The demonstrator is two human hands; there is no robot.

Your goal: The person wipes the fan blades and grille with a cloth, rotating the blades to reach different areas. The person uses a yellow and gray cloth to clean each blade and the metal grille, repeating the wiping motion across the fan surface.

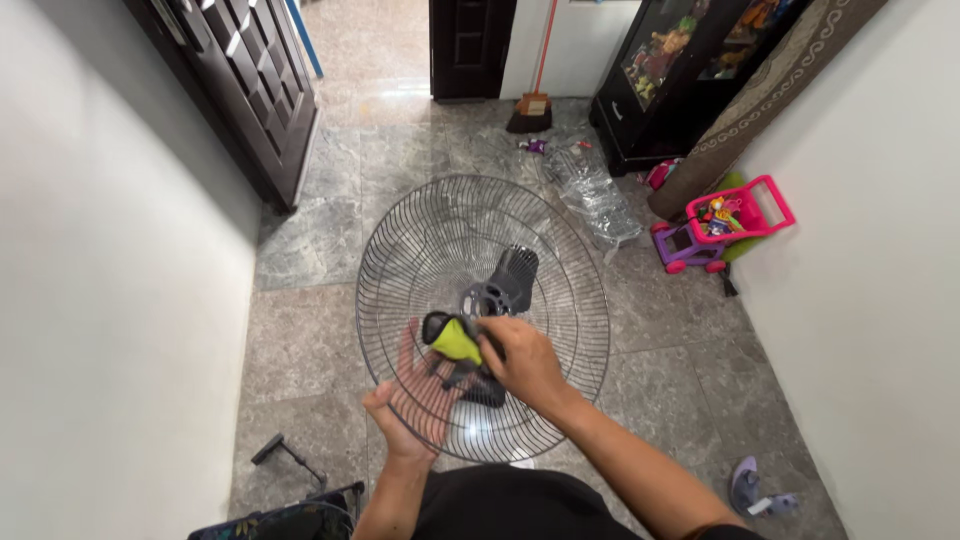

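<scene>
1. The left hand (pixel 408 405) is closed on the lower rim of a round wire fan guard (pixel 420 240), holding it above the floor (pixel 300 330), fingers showing through the wires.
2. The right hand (pixel 525 362) is closed on a yellow-green cloth (pixel 457 340), pressed to the guard's dark hub (pixel 487 300).
3. The guard looks light but springy; its thin wires would likely bend, so the stiffer outer rim is the safer hold.
4. The cloth is soft and bunches easily.
5. A toy cart (pixel 725 225) stands by the right wall.
</scene>
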